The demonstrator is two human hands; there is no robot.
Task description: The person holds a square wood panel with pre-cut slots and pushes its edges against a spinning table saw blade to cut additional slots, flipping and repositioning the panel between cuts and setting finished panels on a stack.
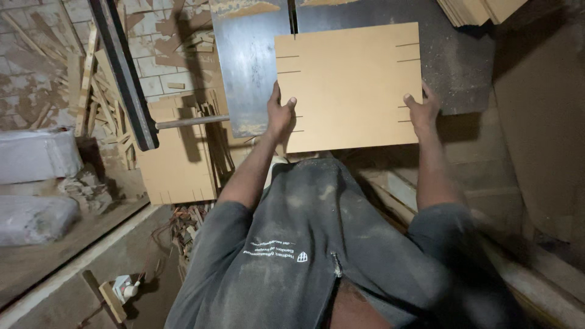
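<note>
Dusty shirt (317,244) hides the slotted board's (350,85) near edge.

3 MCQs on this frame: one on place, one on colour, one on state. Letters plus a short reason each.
1. Where does the board lie?
A. on the dark metal table
B. on the floor
C. against the brick wall

2. What colour is the board?
A. white
B. tan
C. black

3. How is the board held?
A. left hand only
B. right hand only
C. both hands, one at each side edge

Answers: 1 A, it lies flat over the table; 2 B, plain tan face; 3 C, a hand at either edge.
</note>
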